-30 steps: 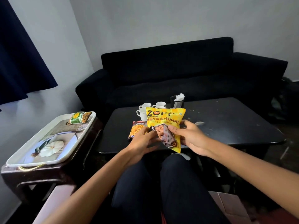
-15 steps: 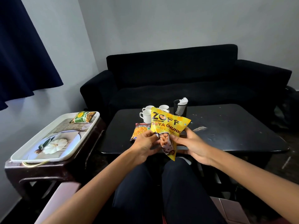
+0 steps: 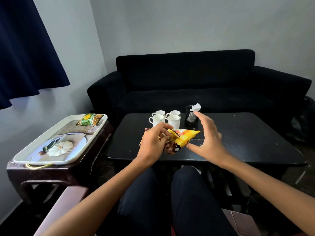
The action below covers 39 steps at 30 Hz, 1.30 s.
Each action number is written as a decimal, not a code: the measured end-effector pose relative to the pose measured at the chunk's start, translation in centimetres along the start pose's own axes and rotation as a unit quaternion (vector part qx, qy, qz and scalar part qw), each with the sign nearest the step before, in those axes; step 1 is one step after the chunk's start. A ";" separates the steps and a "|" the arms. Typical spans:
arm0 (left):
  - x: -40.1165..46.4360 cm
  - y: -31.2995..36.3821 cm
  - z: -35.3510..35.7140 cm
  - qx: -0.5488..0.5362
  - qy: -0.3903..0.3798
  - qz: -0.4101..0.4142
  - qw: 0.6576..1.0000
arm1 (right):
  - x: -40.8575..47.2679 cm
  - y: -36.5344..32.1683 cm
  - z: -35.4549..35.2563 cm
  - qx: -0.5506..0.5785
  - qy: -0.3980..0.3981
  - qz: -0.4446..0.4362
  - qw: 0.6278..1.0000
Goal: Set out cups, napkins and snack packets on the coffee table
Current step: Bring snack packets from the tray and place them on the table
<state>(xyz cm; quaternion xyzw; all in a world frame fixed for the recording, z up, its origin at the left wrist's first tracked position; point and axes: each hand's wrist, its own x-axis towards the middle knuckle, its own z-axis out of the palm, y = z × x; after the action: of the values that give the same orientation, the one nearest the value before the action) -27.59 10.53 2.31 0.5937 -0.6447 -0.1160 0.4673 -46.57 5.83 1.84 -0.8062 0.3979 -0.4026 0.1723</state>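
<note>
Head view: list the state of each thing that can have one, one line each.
Yellow snack packet: lying on coffee table, pinched by left hand.
Right hand: open, off the packet.
Four white cups: upright, grouped.
Napkin holder: upright, napkin inside.
Green snack packet: lying on tray.

Right half of the black coffee bench (image 3: 247,133) is wide open for reaching in. Toward the back left, four white ceramic cups (image 3: 164,118) sit bunched together, with a dark mesh napkin holder (image 3: 191,117) just beside them, blocking that far edge. The crumpled yellow snack packet (image 3: 183,137) fills the near middle.
</note>
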 end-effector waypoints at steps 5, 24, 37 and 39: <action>0.0 0.0 -0.1 0.026 -0.003 0.061 0.998 | 0.0 -0.5 -0.1 -0.183 0.046 -0.156 0.970; 0.2 1.3 -0.3 -0.232 -0.145 -0.252 0.928 | 0.0 0.0 -0.9 -0.194 0.213 -0.152 0.946; 0.6 1.1 0.3 -0.178 -0.047 -0.173 0.968 | 0.5 0.6 -0.7 -0.136 0.135 -0.065 0.979; 0.5 1.1 0.6 -0.173 -0.058 -0.171 0.968 | 0.7 1.0 -0.7 -0.088 0.099 -0.009 0.991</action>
<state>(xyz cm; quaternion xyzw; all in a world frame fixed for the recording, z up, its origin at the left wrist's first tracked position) -28.64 10.14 3.01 0.5975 -0.5293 -0.3386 0.4982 -47.36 4.71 2.03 -0.7781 0.4395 -0.4451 0.0570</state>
